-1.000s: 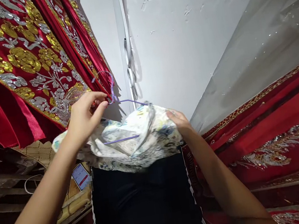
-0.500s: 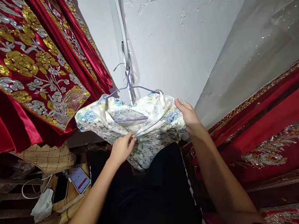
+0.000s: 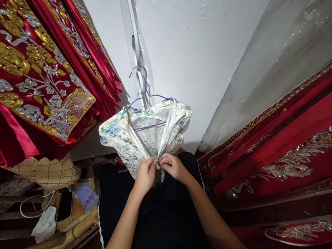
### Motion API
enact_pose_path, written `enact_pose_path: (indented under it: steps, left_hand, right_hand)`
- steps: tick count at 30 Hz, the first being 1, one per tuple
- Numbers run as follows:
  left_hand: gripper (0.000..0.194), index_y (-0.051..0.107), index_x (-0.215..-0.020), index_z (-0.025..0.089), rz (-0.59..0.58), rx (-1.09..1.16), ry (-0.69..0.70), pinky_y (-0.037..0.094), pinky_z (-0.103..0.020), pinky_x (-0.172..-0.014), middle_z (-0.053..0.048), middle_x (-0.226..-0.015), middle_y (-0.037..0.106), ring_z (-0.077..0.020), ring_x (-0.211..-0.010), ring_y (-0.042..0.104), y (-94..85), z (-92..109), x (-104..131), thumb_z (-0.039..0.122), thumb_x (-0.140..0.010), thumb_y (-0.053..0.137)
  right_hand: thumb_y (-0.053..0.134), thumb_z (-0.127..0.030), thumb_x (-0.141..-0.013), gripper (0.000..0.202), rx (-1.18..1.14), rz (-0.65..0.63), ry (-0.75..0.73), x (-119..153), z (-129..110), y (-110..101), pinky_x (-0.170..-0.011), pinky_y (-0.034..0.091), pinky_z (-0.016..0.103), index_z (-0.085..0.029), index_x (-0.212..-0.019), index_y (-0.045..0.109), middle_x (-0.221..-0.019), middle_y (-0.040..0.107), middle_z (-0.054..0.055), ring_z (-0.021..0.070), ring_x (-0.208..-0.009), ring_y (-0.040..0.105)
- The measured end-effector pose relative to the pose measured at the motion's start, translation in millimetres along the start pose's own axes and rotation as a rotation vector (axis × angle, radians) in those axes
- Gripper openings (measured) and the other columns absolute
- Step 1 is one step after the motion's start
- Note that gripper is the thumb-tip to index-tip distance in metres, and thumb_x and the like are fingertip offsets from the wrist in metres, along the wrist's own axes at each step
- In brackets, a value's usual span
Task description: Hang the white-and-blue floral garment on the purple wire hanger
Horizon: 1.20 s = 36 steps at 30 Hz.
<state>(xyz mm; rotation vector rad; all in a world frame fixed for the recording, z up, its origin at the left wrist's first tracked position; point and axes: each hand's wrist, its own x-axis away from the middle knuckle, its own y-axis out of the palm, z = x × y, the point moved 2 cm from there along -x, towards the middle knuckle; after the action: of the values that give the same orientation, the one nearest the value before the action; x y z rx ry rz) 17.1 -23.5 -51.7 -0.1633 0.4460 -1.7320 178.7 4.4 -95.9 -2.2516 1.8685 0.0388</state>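
Observation:
A white garment with blue and yellow flower print (image 3: 117,127) hangs on a purple wire hanger (image 3: 148,95) in front of me. Its neck opening spreads in a V, and the two edges meet low at the front. At that meeting point, my left hand (image 3: 146,176) pinches one edge of the cloth. My right hand (image 3: 173,168) pinches right beside it, fingertips almost touching the left ones. Whatever small fastening lies between the fingertips is too small to make out. Both hands cover the lower front of the garment.
Red garments with gold and silver embroidery (image 3: 52,87) hang at the left. More red embroidered cloth (image 3: 319,136) and a sheer sparkling fabric (image 3: 258,74) fill the right. A wooden stool (image 3: 75,228) stands low at left, with a blurred phone and white cable (image 3: 27,216) by it.
My right hand has left the garment's shoulder and come down to the front, beside my left hand. The garment and hanger have turned slightly, and the neck edges are drawn into a V.

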Motion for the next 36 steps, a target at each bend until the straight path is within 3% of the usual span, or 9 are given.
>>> enact_pose_path:
  steps: [2, 6, 11, 15, 18, 22, 29, 32, 36]
  left_hand:
    - [0.034, 0.068, -0.117, 0.021, 0.041, 0.071, -0.054, 0.05, -0.035, -0.071, -0.005, -0.077, 0.067, -0.0212, -0.072, 0.062, 2.1, -2, -1, 0.035, -0.097, 0.044]
    - [0.03, 0.069, -0.109, 0.021, 0.137, 0.089, -0.078, 0.049, -0.033, -0.069, -0.004, -0.078, 0.067, -0.0207, -0.073, 0.063, -0.2, 0, 0, 0.034, -0.095, 0.047]
    - [0.03, 0.071, -0.107, 0.022, 0.202, 0.058, -0.04, 0.047, -0.033, -0.072, -0.005, -0.081, 0.068, -0.0216, -0.078, 0.063, -3.8, 4, 4, 0.04, -0.096, 0.05]
    - [0.039, 0.061, -0.127, 0.022, 0.239, 0.338, -0.07, 0.042, -0.027, -0.062, 0.0, -0.068, 0.063, -0.0157, -0.062, 0.056, 0.3, 8, 4, 0.033, -0.09, 0.059]
    - [0.043, 0.053, -0.123, 0.021, 0.275, 0.63, -0.118, 0.033, -0.022, -0.051, 0.002, -0.066, 0.064, -0.009, -0.049, 0.044, -1.6, 17, -4, 0.026, -0.083, 0.066]
    - [0.051, 0.037, -0.111, 0.026, 0.407, 0.834, -0.044, 0.033, -0.018, -0.049, 0.005, -0.069, 0.066, -0.0057, -0.044, 0.044, -23.4, 51, -37, 0.017, -0.074, 0.071]
    - [0.05, 0.033, -0.102, 0.026, 0.412, 0.812, 0.239, 0.038, -0.017, -0.048, 0.004, -0.075, 0.069, -0.0079, -0.049, 0.058, -68.0, 131, -102, 0.014, -0.071, 0.071]
    - [0.046, 0.035, -0.103, 0.026, 0.408, 0.734, 0.308, 0.041, -0.018, -0.048, 0.002, -0.082, 0.069, -0.007, -0.049, 0.059, -74.1, 142, -106, 0.016, -0.075, 0.07]
    - [0.039, 0.035, -0.103, 0.025, 0.321, 0.631, 0.339, 0.046, -0.021, -0.052, 0.002, -0.081, 0.067, -0.0091, -0.053, 0.061, -68.9, 131, -96, 0.019, -0.08, 0.067]
  right_hand:
    - [0.063, -0.026, -0.077, 0.014, 0.022, -0.117, 0.019, -3, -2, 18, -0.074, 0.05, 0.036, -0.024, -0.089, 0.058, -0.076, 0.066, 0.002, 0.0214, -0.075, 0.063]
    - [0.06, -0.03, -0.083, 0.008, 0.1, -0.047, -0.003, -5, -9, 28, -0.068, 0.045, 0.033, -0.023, -0.087, 0.06, -0.074, 0.065, 0.002, 0.0203, -0.071, 0.06]
    - [0.058, -0.036, -0.086, 0.023, 0.128, -0.06, -0.022, 2, -14, 27, -0.059, 0.036, 0.028, -0.022, -0.071, 0.05, -0.062, 0.051, -0.003, 0.0142, -0.059, 0.047]
    - [0.057, -0.029, -0.081, 0.016, 0.119, -0.056, -0.023, -1, -10, 28, -0.056, 0.034, 0.027, -0.021, -0.069, 0.05, -0.061, 0.05, -0.004, 0.0127, -0.057, 0.045]
    - [0.059, -0.03, -0.079, 0.019, 0.118, 0.002, -0.002, -5, -4, 29, -0.056, 0.033, 0.026, -0.021, -0.067, 0.047, -0.06, 0.047, -0.004, 0.0124, -0.057, 0.044]
    - [0.062, -0.036, -0.079, 0.026, 0.133, 0.062, 0.019, -8, 4, 29, -0.054, 0.029, 0.026, -0.022, -0.067, 0.043, -0.057, 0.037, -0.006, 0.0116, -0.054, 0.037]
    - [0.063, -0.051, -0.08, 0.037, 0.105, 0.08, 0.048, -19, 10, 15, -0.053, 0.027, 0.026, -0.023, -0.067, 0.043, -0.056, 0.033, -0.007, 0.0118, -0.053, 0.033]
    - [0.067, -0.054, -0.078, 0.039, 0.12, -0.003, 0.049, -25, -7, 5, -0.053, 0.03, 0.027, -0.023, -0.068, 0.046, -0.056, 0.04, -0.005, 0.0125, -0.053, 0.039]
    - [0.064, -0.047, -0.086, 0.029, 0.119, 0.024, -0.129, -40, -74, -13, -0.055, 0.038, 0.029, -0.021, -0.096, 0.06, -0.072, 0.059, 0.001, 0.0146, -0.059, 0.049]
